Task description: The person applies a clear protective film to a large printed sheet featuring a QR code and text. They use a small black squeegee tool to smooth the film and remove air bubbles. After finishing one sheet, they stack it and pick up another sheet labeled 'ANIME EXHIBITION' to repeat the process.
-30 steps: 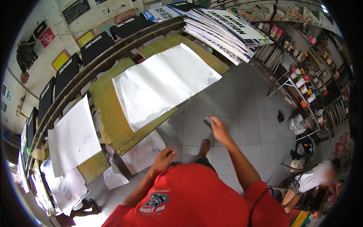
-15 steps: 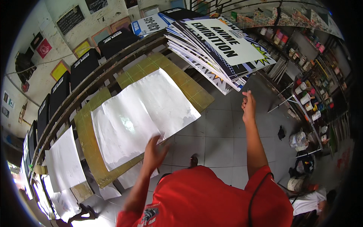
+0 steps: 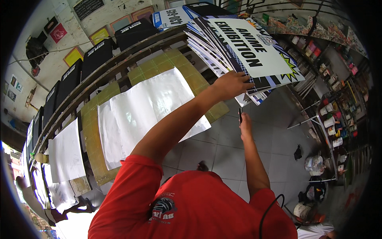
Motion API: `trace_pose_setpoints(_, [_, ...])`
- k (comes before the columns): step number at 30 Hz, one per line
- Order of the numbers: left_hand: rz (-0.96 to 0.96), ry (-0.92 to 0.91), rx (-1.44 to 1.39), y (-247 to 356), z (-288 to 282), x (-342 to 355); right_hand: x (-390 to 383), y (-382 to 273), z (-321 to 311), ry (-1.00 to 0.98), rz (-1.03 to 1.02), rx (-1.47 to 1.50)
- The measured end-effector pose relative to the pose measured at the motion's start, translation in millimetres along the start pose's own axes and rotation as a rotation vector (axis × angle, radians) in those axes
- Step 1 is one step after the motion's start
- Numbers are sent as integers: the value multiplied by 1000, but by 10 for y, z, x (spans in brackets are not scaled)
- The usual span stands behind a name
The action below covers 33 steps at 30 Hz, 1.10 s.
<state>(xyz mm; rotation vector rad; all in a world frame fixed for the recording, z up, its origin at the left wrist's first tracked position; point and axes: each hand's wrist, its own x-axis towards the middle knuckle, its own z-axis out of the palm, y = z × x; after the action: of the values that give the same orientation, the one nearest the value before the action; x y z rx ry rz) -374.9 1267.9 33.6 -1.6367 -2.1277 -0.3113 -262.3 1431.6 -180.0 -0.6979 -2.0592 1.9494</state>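
Note:
A thick stack of printed sign boards [image 3: 254, 47], white on top with black lettering and a yellow-green starburst, lies fanned out at the far right. My left hand [image 3: 232, 85] reaches across to its near left corner, fingers stretched out and resting on the edge. Below that corner, apart from the stack, my right hand [image 3: 246, 124] is closed round a slim black tool [image 3: 240, 114] that points upward; its exact kind is too small to make out. To the left, a creased glossy white sheet [image 3: 143, 113] lies on a yellowish-green cutting board [image 3: 93, 149].
Black shirts [image 3: 97, 55] with white print lie in a row along a wooden rack [image 3: 111, 67]. Another white sheet [image 3: 67, 153] lies farther left. A metal shelf [image 3: 324, 127] with paint containers stands on the right, with a clear plastic jug [image 3: 314, 164] beside it on the tiled floor [image 3: 227, 159].
My left hand has left the near edge of the white sheet and moved forward and right onto the board stack. My right hand has come slightly left and lower, still holding the slim tool.

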Motion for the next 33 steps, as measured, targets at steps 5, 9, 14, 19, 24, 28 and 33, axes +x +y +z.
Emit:
trace_pose_setpoints(5, [-4,23,0,-39,-61,-62,171,-56,66,-67,41,-2])
trace_pose_setpoints(9, [-139,207,-95,1,-79,-218,178,-83,27,-119,69,16])
trace_pose_setpoints(14, [-559,751,-279,-51,-129,-472,115,-215,6,-121,159,65])
trace_pose_setpoints(19, [-757,1229,-1117,-414,-456,-1056,-24,-604,-108,-202,199,418])
trace_pose_setpoints(24, [-930,1278,-1693,-749,-549,-1275,-122,-1016,-207,-324,108,609])
trace_pose_setpoints(28, [-1004,1332,-1884,-751,-319,-1234,-107,-1070,-136,-418,84,752])
trace_pose_setpoints(33, [-1091,1494,-1807,-1014,-651,-2243,-454,-939,-89,-416,121,772])
